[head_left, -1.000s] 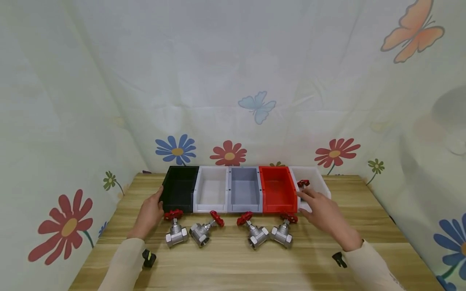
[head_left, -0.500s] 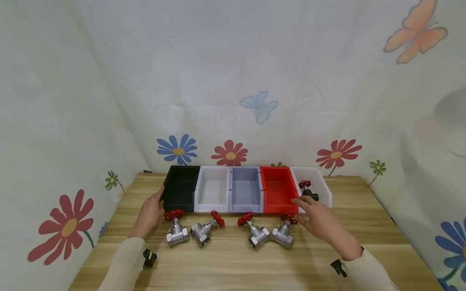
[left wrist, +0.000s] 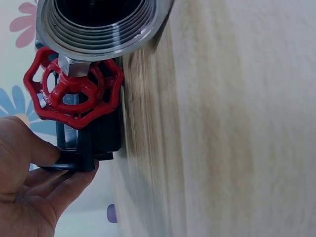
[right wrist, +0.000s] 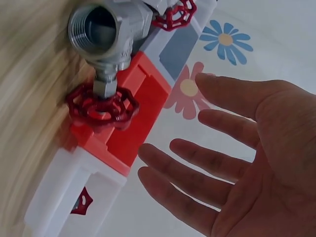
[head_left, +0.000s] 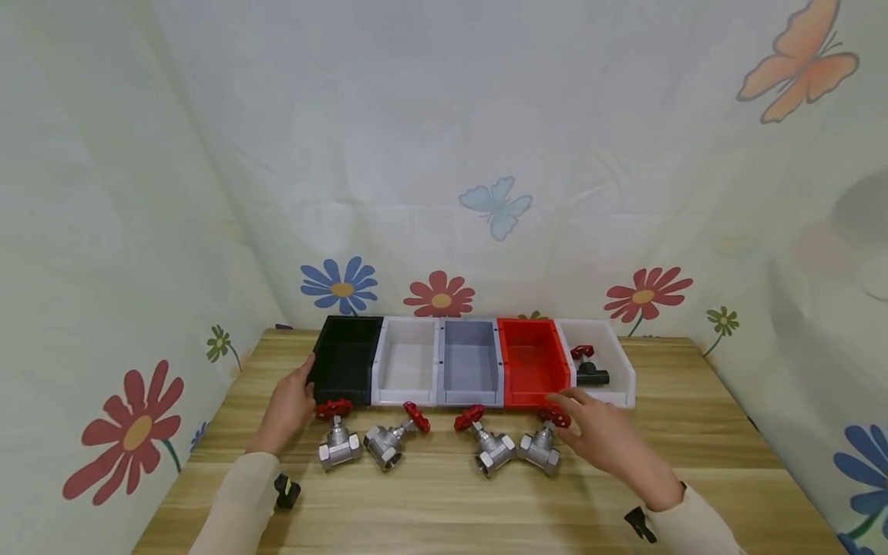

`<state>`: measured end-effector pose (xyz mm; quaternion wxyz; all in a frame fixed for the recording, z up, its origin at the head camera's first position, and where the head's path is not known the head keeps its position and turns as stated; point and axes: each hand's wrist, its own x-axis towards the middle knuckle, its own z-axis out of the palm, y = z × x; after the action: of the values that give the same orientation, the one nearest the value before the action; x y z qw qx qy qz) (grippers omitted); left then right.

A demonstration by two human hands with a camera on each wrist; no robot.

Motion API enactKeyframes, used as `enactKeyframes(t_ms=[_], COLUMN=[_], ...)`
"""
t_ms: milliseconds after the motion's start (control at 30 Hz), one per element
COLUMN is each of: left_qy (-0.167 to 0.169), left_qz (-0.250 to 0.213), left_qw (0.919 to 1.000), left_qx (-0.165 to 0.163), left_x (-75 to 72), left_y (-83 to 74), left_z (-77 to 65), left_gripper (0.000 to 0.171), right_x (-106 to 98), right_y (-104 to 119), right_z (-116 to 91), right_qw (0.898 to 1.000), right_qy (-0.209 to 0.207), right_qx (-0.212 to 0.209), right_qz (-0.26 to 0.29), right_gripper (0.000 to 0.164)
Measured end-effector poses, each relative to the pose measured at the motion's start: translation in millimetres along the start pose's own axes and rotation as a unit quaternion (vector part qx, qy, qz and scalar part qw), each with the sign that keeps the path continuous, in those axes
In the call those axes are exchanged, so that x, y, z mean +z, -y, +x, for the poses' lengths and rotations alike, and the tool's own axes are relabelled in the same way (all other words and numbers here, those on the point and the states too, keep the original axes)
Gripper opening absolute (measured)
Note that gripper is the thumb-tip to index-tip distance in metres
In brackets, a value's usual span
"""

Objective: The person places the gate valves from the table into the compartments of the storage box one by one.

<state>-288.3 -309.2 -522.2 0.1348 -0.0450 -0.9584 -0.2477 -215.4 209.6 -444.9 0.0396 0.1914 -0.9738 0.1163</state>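
Note:
My left hand (head_left: 286, 405) grips the side wall of the black bin (head_left: 340, 398), thumb on one side and fingers on the other. Close by stands a steel gate valve with a red handwheel (left wrist: 74, 91). My right hand (head_left: 602, 435) hovers with spread fingers near the red bin's front and the rightmost steel valve (head_left: 539, 451); in the right wrist view the hand (right wrist: 247, 143) holds nothing. That valve's red handwheel (right wrist: 103, 108) lies beside the red bin (right wrist: 138, 118). A black-bodied valve with a red handwheel (head_left: 592, 377) lies inside the right white bin (head_left: 622, 398).
Between the black and red bins stand another white bin (head_left: 405, 397) and a grey bin (head_left: 468, 397), side by side. Two more steel valves (head_left: 385, 445) (head_left: 494, 451) lie before them on the wooden table (head_left: 444, 512). A flowered curtain (head_left: 444, 154) hangs behind.
My right hand has drawn out of the right white bin, leftward and nearer to me, uncovering the black-bodied valve. My left hand stays on the black bin.

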Motion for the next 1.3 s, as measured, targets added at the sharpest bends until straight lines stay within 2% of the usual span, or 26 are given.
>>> enactKeyframes(t_ms=[267,867,1067,1133,1300], left_qy=[0.005,-0.003,-0.006,-0.005,0.004], left_qz=[0.003,0.0,0.001,-0.001,-0.01], left_qw=[1.0,1.0,1.0,1.0,0.9999], left_qx=[0.0,0.001,0.002,0.002,-0.004], left_x=[0.7,2.5,2.9,2.0,-0.7], left_y=[0.2,1.1,0.7,0.7,1.1], left_z=[1.3,-0.8,-1.4,-0.8,1.1], left_gripper=[0.058,0.058,0.058,0.058,0.058], right_x=[9.7,29.2,34.9,36.5,42.7], right_y=[8.4,17.3,18.8,19.7,19.1], right_z=[-3.0,-7.9,-5.7,-5.9,-7.0], right_qw=[0.999,0.998,0.995,0.996,0.998], right_qy=[0.032,0.058,0.092,0.091,0.064], right_qx=[0.006,0.004,0.016,0.014,-0.025], right_qz=[0.018,0.013,0.019,0.022,0.009], right_gripper=[0.052,0.054,0.055,0.055,0.051])
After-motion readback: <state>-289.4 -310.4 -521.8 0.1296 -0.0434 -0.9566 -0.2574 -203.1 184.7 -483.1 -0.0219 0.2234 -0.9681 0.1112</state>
